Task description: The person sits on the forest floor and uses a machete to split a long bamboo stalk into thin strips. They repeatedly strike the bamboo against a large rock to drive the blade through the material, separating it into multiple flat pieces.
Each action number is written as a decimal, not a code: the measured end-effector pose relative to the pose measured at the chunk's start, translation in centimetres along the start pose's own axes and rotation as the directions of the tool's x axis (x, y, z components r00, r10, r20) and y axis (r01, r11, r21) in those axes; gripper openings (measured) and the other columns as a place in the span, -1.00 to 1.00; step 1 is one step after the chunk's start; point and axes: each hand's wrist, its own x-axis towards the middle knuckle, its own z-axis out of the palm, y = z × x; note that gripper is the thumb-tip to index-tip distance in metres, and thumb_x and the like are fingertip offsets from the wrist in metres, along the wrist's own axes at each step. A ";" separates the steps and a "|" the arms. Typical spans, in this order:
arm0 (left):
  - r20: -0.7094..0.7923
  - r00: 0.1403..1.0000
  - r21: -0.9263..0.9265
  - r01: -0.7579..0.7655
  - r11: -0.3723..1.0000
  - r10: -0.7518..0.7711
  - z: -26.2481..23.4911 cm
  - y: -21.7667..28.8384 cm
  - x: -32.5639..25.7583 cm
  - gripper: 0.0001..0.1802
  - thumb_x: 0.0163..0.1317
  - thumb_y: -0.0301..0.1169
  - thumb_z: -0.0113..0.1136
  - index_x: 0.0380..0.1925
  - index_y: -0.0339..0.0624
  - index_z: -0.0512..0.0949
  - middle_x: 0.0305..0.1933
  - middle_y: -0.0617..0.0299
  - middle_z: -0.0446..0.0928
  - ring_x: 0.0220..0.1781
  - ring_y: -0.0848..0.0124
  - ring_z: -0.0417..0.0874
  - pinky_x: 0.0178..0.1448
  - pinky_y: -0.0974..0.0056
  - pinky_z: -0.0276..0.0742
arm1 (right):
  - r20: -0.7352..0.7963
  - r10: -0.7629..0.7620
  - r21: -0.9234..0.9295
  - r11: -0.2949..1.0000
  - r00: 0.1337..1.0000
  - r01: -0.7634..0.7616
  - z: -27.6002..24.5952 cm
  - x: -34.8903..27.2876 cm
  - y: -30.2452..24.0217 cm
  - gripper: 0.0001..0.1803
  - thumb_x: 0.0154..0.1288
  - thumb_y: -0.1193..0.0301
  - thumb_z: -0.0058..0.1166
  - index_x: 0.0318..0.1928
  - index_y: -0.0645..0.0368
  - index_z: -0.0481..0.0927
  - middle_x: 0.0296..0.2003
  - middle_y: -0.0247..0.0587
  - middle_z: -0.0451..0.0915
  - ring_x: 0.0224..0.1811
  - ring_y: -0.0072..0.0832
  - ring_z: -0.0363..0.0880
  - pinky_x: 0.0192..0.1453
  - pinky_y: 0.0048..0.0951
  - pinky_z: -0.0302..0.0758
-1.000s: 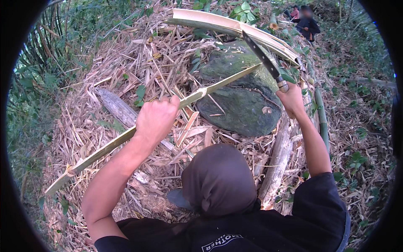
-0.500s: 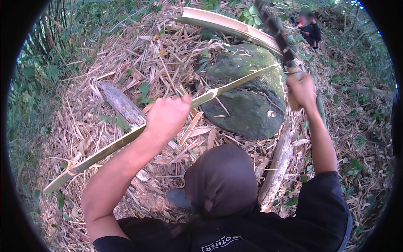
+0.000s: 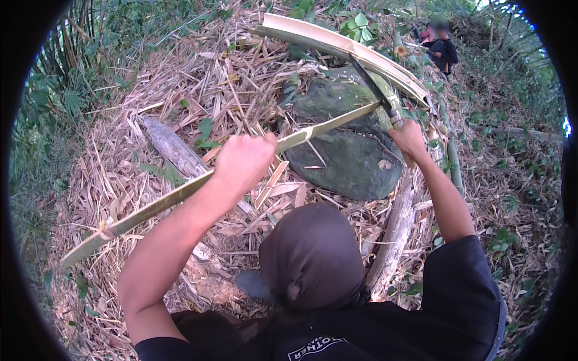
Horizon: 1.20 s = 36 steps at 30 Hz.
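Observation:
My left hand (image 3: 245,157) is closed around the middle of a long, flat bamboo strip (image 3: 337,123). The strip slants from the lower left up to the right, its far end over a mossy dark rock (image 3: 355,171). In my right hand (image 3: 408,138) is the handle of a machete (image 3: 370,81), its dark blade pointing up and to the left. The blade's lower part lies at the strip's far end; whether it cuts into it, I cannot tell. Beyond the rock rests a wider split bamboo half (image 3: 328,41), pale inside.
Dry bamboo leaves and chips cover the ground. A weathered log (image 3: 171,147) lies at the left, another (image 3: 394,240) right of my bent knee (image 3: 310,253). A green bamboo pole (image 3: 453,165) lies right of my right arm. Another person (image 3: 444,54) is at the far right.
My right hand has come down and left, bringing the machete blade from beyond the rock to the strip's far end. My left hand has barely shifted, still holding the strip.

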 end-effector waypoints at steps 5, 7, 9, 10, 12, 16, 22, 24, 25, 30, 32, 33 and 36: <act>0.050 0.999 -0.043 0.017 0.999 -0.015 0.5 -2.7 0.6 -0.67 0.27 -0.17 0.32 -0.25 -0.24 0.57 -0.49 0.07 0.70 -0.38 0.14 0.80 -0.28 0.10 0.72 | 0.094 -0.004 0.134 0.991 0.996 -0.008 -0.3 0.7 0.6 -0.70 0.08 0.29 0.20 -0.36 0.33 0.61 -0.54 -0.04 0.64 -0.52 -0.30 0.64 -0.33 -0.23 0.54; 0.033 0.999 -0.061 0.010 0.998 -0.008 1.0 -3.2 0.7 -0.66 0.24 -0.15 0.35 -0.25 -0.22 0.58 -0.47 0.04 0.70 -0.36 0.11 0.80 -0.25 0.06 0.72 | 0.189 0.016 0.206 0.977 0.982 -0.056 -0.3 1.6 1.6 -0.75 0.09 0.34 0.18 -0.43 0.32 0.58 -0.57 -0.14 0.62 -0.57 -0.41 0.60 -0.41 -0.30 0.50; 0.034 0.999 -0.071 0.041 0.997 -0.038 1.3 -3.0 0.8 -0.64 0.21 -0.14 0.37 -0.27 -0.22 0.58 -0.46 0.01 0.70 -0.33 0.07 0.79 -0.20 0.03 0.71 | 0.256 -0.013 0.333 0.940 0.967 -0.076 -0.4 2.0 2.7 -0.82 0.09 0.40 0.16 -0.50 0.28 0.54 -0.60 -0.24 0.58 -0.62 -0.50 0.52 -0.49 -0.35 0.45; 0.032 0.998 -0.077 0.047 0.996 -0.045 1.4 -2.9 0.8 -0.64 0.21 -0.14 0.37 -0.28 -0.22 0.58 -0.46 0.01 0.70 -0.33 0.06 0.79 -0.20 0.03 0.71 | 0.305 -0.029 0.374 0.923 0.952 -0.092 -0.5 2.5 3.2 -0.83 0.08 0.41 0.16 -0.51 0.27 0.53 -0.61 -0.25 0.57 -0.62 -0.49 0.52 -0.49 -0.36 0.46; 0.030 0.998 -0.084 0.052 0.995 -0.050 1.5 -2.7 0.9 -0.64 0.20 -0.14 0.38 -0.28 -0.22 0.58 -0.45 0.01 0.70 -0.32 0.06 0.79 -0.20 0.02 0.71 | 0.371 -0.057 0.448 0.885 0.927 -0.124 -0.8 3.1 4.3 -0.83 0.07 0.42 0.15 -0.54 0.28 0.55 -0.62 -0.24 0.56 -0.63 -0.48 0.53 -0.48 -0.36 0.48; 0.046 0.998 -0.085 0.053 0.995 -0.050 1.3 -3.2 0.9 -0.60 0.20 -0.11 0.40 -0.23 -0.21 0.56 -0.42 0.01 0.69 -0.33 0.07 0.78 -0.21 0.01 0.70 | 0.430 -0.110 0.569 0.804 0.896 -0.175 -0.9 3.6 4.6 -0.86 0.06 0.46 0.15 -0.52 0.27 0.54 -0.62 -0.24 0.55 -0.64 -0.47 0.53 -0.48 -0.35 0.52; 0.264 0.955 -0.271 0.207 0.940 -0.134 4.2 -3.1 0.7 -0.61 0.26 -0.10 0.34 -0.13 -0.18 0.59 -0.43 0.03 0.69 -0.41 0.20 0.75 -0.31 0.02 0.71 | -0.106 0.058 0.255 0.966 0.993 -0.030 3.7 -1.7 1.2 -0.69 0.08 0.30 0.26 -0.27 0.30 0.63 -0.48 0.04 0.67 -0.43 -0.20 0.71 -0.23 -0.18 0.64; 0.304 0.942 -0.363 0.251 0.897 -0.140 6.5 -2.7 -0.5 -0.62 0.26 -0.11 0.33 -0.13 -0.18 0.61 -0.44 0.02 0.69 -0.42 0.20 0.74 -0.27 0.02 0.73 | -0.243 0.115 0.124 0.988 0.963 -0.087 5.3 -4.0 -0.9 -0.65 0.07 0.27 0.29 -0.16 0.22 0.64 -0.42 0.12 0.69 -0.35 -0.07 0.72 -0.11 -0.11 0.64; 0.291 0.946 -0.388 0.250 0.887 -0.140 7.6 -2.7 -1.4 -0.63 0.26 -0.12 0.32 -0.14 -0.19 0.62 -0.44 0.00 0.69 -0.42 0.17 0.74 -0.22 0.01 0.75 | -0.166 0.131 0.232 0.969 0.977 -0.090 4.9 -4.4 -1.5 -0.66 0.08 0.29 0.28 -0.18 0.24 0.63 -0.42 0.09 0.68 -0.38 -0.11 0.71 -0.14 -0.11 0.64; 0.254 0.957 -0.399 0.238 0.886 -0.142 8.4 -4.0 -3.7 -0.59 0.19 -0.10 0.34 -0.15 -0.21 0.68 -0.40 -0.07 0.69 -0.28 -0.02 0.74 0.09 -0.03 0.69 | 0.491 -0.101 0.855 -0.133 0.865 -0.501 1.5 -5.4 -2.0 -0.82 0.22 0.48 0.12 -0.22 0.32 0.47 -0.54 -0.24 0.51 -0.60 -0.44 0.50 -0.40 -0.34 0.58; 0.202 0.961 -0.389 0.254 0.885 -0.188 8.7 -4.5 -5.0 -0.57 0.16 -0.08 0.37 -0.15 -0.19 0.70 -0.36 -0.08 0.71 -0.22 -0.02 0.75 0.06 -0.03 0.69 | 0.396 0.018 0.915 -0.092 0.918 -0.393 1.8 -7.2 -3.1 -0.85 0.27 0.48 0.07 -0.22 0.32 0.47 -0.55 -0.25 0.50 -0.59 -0.44 0.49 -0.42 -0.36 0.56; 0.177 0.960 -0.381 0.269 0.885 -0.215 8.8 -4.7 -5.6 -0.57 0.14 -0.07 0.38 -0.16 -0.18 0.70 -0.34 -0.08 0.71 -0.19 -0.02 0.76 0.05 -0.03 0.69 | 0.288 0.101 0.953 0.065 0.952 -0.295 2.5 -8.4 -3.2 -0.86 0.29 0.47 0.05 -0.23 0.31 0.48 -0.54 -0.25 0.50 -0.58 -0.45 0.50 -0.43 -0.36 0.54; 0.206 0.926 -0.410 0.376 0.831 -0.317 7.3 -5.3 -7.4 -0.55 0.12 -0.02 0.39 -0.27 -0.22 0.68 -0.37 -0.13 0.70 -0.26 -0.05 0.76 -0.05 -0.04 0.68 | 0.011 0.174 0.891 0.446 0.985 -0.089 6.4 -13.3 -1.3 -0.90 0.27 0.46 0.04 -0.27 0.23 0.53 -0.53 -0.30 0.53 -0.53 -0.53 0.52 -0.40 -0.41 0.49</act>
